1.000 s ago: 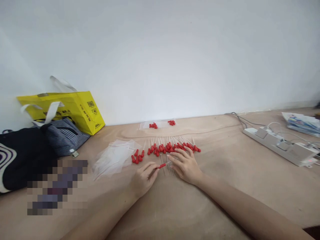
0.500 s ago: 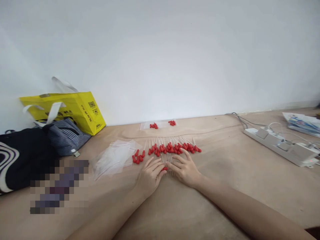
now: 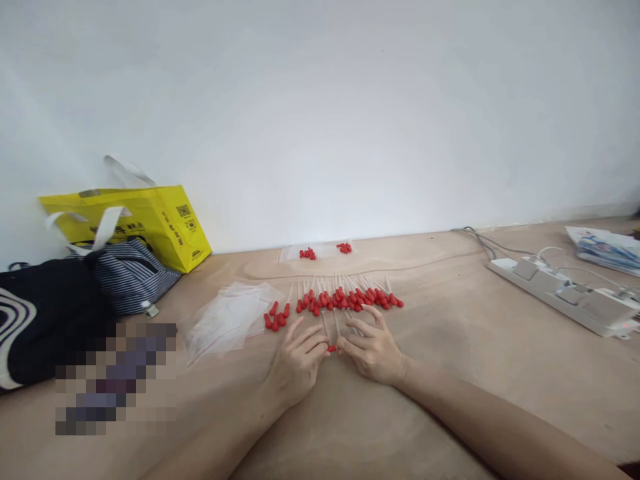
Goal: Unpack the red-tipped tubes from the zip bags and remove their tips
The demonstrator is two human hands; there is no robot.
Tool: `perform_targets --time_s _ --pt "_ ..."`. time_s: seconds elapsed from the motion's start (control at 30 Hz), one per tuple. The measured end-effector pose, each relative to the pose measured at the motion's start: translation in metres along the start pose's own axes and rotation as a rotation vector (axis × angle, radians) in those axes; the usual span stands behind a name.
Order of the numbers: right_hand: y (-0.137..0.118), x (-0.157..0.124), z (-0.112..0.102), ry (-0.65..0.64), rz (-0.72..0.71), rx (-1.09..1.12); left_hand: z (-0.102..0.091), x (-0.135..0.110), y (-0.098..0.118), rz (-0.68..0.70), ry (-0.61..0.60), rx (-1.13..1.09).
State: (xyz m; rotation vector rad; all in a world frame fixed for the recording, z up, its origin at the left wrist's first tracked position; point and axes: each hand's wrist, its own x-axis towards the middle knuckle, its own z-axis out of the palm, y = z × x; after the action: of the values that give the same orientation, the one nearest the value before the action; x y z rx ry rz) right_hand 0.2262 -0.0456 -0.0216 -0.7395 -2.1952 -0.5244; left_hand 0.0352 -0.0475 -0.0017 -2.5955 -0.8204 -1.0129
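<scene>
Between my fingertips sits a small red rubber bulb (image 3: 331, 349), lying sideways. My left hand (image 3: 300, 357) is closed in a pinch on its left side. From the right, my right hand (image 3: 373, 352) has thumb and index finger pressed together close to the bulb; what they pinch is hidden. Just beyond the fingertips lie a few clear glass dropper tubes (image 3: 337, 323) without bulbs. Behind them is a row of droppers with red bulbs (image 3: 341, 298), tubes pointing to the wall. A smaller group of red bulbs (image 3: 275, 321) lies left of that row.
Clear plastic bags (image 3: 227, 317) are piled on the left of the wooden table (image 3: 450, 380). Packed bags with red-bulbed droppers (image 3: 307, 254) lie by the wall. A yellow bag (image 3: 185, 227), striped pouch (image 3: 135, 277) and black bag (image 3: 55, 320) stand left; a power strip (image 3: 565, 293) is right.
Both hands have drawn slightly nearer to me, with the red bulb between them. The loose glass tubes beyond my fingers now lie farther apart and show more clearly.
</scene>
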Motion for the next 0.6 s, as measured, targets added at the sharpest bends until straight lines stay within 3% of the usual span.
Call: perform_targets --time_s 0.4,0.5,0.6 --pt "-0.001 0.003 -0.001 0.046 0.009 0.021 -0.001 0.000 0.003 0.001 0.003 -0.036" --pt "0.004 0.001 -0.006 0.056 0.036 0.014 -0.003 -0.006 -0.007 -0.011 -0.022 -0.025" --pt "0.012 -0.005 -0.012 0.054 0.155 -0.043 -0.007 -0.015 -0.020 -0.111 -0.013 0.032"
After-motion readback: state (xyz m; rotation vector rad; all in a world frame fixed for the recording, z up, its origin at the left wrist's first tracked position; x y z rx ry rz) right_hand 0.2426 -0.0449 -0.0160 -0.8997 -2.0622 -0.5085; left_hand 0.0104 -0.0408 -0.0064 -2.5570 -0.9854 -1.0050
